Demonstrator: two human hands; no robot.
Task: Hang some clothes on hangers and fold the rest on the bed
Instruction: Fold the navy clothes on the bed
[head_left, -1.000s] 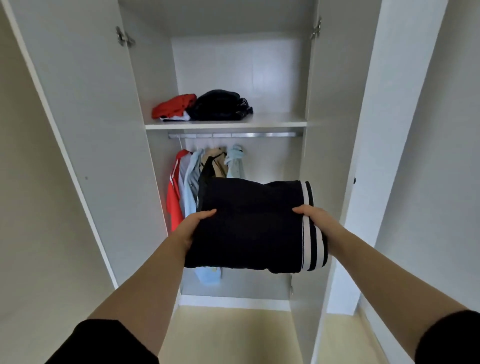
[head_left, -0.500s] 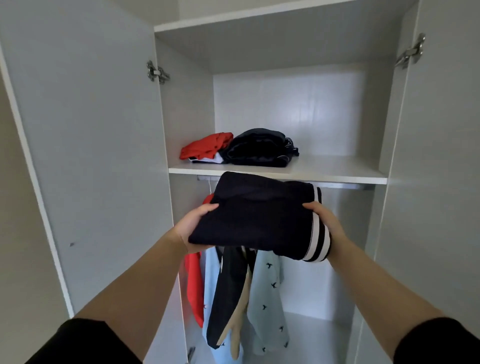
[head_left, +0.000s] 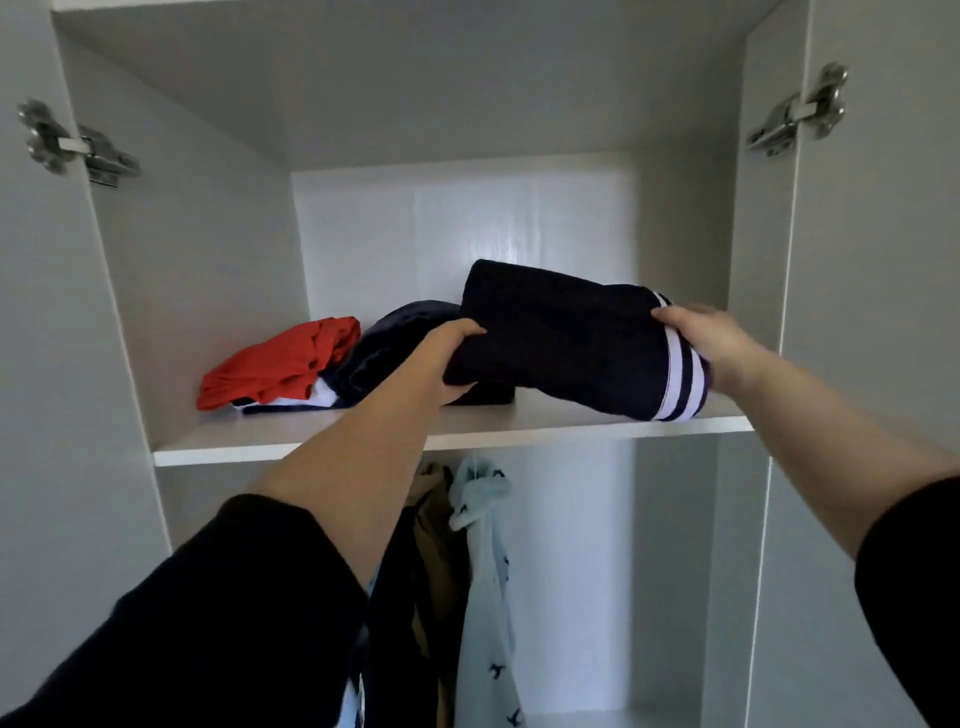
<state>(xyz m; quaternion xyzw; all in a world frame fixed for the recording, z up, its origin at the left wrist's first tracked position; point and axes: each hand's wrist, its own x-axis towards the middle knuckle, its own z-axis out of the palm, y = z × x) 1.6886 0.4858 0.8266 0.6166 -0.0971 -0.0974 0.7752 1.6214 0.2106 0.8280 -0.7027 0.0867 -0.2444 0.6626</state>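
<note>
Head view: my left grip (head_left: 452, 358) and right grip (head_left: 711, 343) each clasp an end of the folded striped garment (head_left: 561, 343), low over the shelf (head_left: 311, 441), right of the red top (head_left: 280, 364) and dark pile (head_left: 395, 343); shirts (head_left: 483, 571) hang below; this piece seems nearly stowed.

Both arms stretch out ahead, forearms bare, dark sleeves (head_left: 234, 597) bunched near the elbows. Left hand (head_left: 452, 358) grips the folded dark garment (head_left: 561, 338), thumb on top, fingers underneath; right hand (head_left: 711, 343), slightly blurred, clasps its striped end.
</note>
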